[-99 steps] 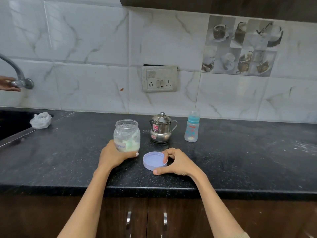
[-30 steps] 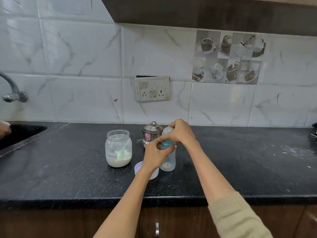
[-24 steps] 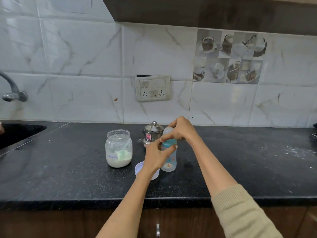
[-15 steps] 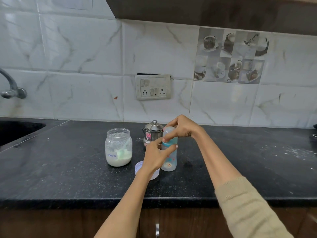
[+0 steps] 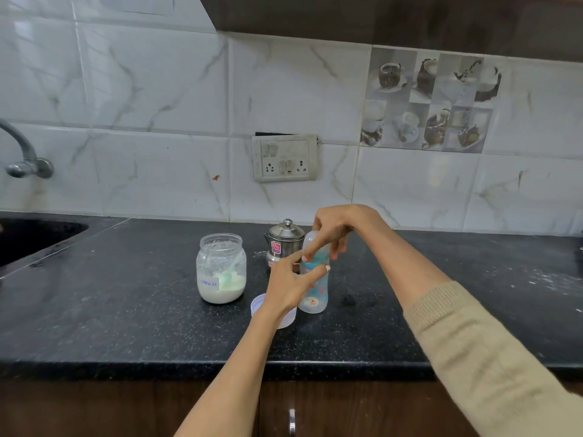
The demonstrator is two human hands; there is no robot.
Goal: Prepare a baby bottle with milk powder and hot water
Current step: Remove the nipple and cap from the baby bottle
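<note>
Standing upright, clear capped baby bottle, left hand gripping body, right hand pinching cap

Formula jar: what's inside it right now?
The open jar holds white powder across its bottom, with a pale green scoop resting in it. Powder film clouds the walls, and the label covers part of the front, so the scoop's full shape is hidden.

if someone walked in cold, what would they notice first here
First, the two hands meeting mid-counter on the upright baby bottle: the left hand holds its body, while the right hand grips its cap from above. Just left stands the open formula jar, its lid lying on the counter by the left wrist. A steel pot sits behind the bottle.
</note>
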